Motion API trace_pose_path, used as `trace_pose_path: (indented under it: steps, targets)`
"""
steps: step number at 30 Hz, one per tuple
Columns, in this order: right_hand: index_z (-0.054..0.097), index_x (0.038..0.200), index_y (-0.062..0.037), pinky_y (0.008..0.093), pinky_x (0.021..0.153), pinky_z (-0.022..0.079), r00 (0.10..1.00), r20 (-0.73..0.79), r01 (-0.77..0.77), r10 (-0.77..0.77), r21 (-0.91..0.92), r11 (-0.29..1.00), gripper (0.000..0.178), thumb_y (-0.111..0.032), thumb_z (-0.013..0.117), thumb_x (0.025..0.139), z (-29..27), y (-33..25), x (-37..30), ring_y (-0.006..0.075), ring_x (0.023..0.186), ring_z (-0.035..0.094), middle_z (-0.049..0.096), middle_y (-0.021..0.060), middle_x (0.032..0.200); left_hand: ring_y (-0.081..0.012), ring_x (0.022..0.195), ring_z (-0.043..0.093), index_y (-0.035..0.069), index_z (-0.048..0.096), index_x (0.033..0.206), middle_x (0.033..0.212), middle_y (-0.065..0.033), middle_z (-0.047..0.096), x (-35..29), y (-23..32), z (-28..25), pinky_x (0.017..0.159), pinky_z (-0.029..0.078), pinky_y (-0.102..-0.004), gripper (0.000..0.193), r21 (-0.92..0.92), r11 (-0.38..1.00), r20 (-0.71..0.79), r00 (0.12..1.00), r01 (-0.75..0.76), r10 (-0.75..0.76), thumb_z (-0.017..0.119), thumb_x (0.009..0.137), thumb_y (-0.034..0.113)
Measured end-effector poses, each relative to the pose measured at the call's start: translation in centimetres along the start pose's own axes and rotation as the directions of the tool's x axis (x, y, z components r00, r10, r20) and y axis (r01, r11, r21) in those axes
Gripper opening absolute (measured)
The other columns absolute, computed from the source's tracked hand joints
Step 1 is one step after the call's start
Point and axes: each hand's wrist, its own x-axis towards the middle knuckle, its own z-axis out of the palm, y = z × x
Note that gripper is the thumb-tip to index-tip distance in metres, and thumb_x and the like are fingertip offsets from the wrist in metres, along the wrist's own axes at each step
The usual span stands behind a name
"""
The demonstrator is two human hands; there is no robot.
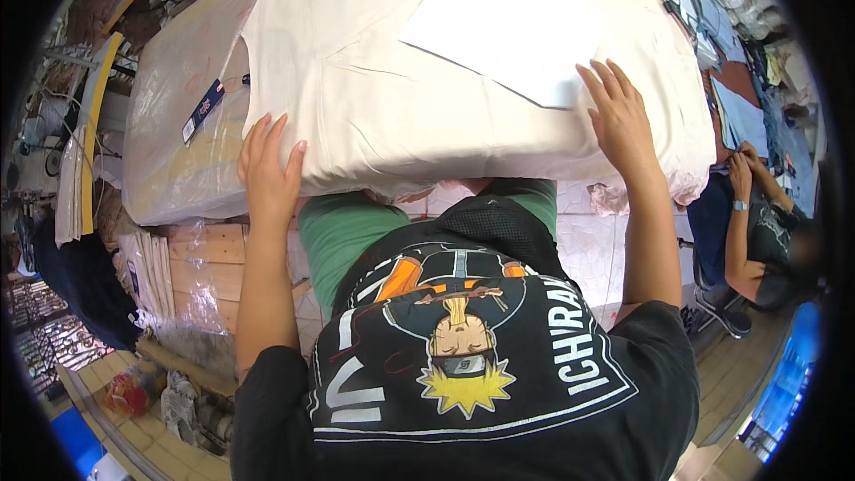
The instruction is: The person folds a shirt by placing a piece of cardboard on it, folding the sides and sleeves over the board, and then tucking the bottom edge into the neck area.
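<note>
A cream-coloured garment (383,98) lies spread over the plastic-wrapped table in front of me. On its far right part rests a white rectangular sheet (499,27), set at a slant. My left hand (270,160) lies on the garment's near left edge, fingers extended and slightly apart. My right hand (619,116) is at the sheet's near right corner, its fingers stretched out flat and holding nothing. Left of the garment, a dark blue hang tag (203,110) lies on the clear plastic.
The plastic-covered tabletop (169,151) extends to the left. Beyond it stands a yellow-edged board (96,125). Folded blue and brown cloth (739,98) lies at the right, where another person (757,223) works. Wooden planks (209,272) show below the table's left side.
</note>
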Motion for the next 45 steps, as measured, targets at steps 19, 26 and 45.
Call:
trace_pose_path:
  steps: [19,26,45]
  targets:
    - [0.063,0.094,0.0033,0.0142,0.064,0.037,0.837,-0.351,0.258,0.420,0.930,0.263,0.012,-0.008,0.058,0.091,-4.0,-4.1,7.1,0.0019,0.072,0.049,0.059,-0.0020,0.081,-0.0274,0.120,0.045,-0.005,0.034,0.134,0.134,-0.0223,0.041,10.0,7.7,-1.3,0.103,0.034,-0.0381,0.077,-0.771,0.624,-0.226,0.971,-0.127,-0.082,0.075,0.077,0.028]
    - [0.063,0.107,-0.0024,0.0152,0.057,0.039,0.859,0.250,-0.126,0.446,0.949,-0.289,0.023,-0.016,0.060,0.090,0.3,-6.7,9.9,0.0014,0.063,0.050,0.061,-0.0040,0.078,-0.0159,0.102,0.057,-0.005,0.038,0.127,0.112,-0.0155,0.060,8.6,4.7,-1.1,0.088,0.046,-0.0277,0.050,-0.933,0.158,0.257,0.907,0.322,-0.334,0.064,0.086,0.008]
    - [0.057,0.104,0.0074,0.0297,0.081,0.049,0.710,0.572,-0.241,0.412,0.746,-0.620,0.029,-0.018,0.055,0.090,2.5,-11.0,13.5,0.0192,0.091,0.061,0.062,0.0163,0.100,-0.0268,0.116,0.049,0.000,0.040,0.130,0.127,-0.0187,0.049,7.8,1.9,2.5,0.100,0.036,-0.0364,0.059,-0.418,0.896,-0.197,0.948,0.148,-0.249,0.069,0.080,0.012]
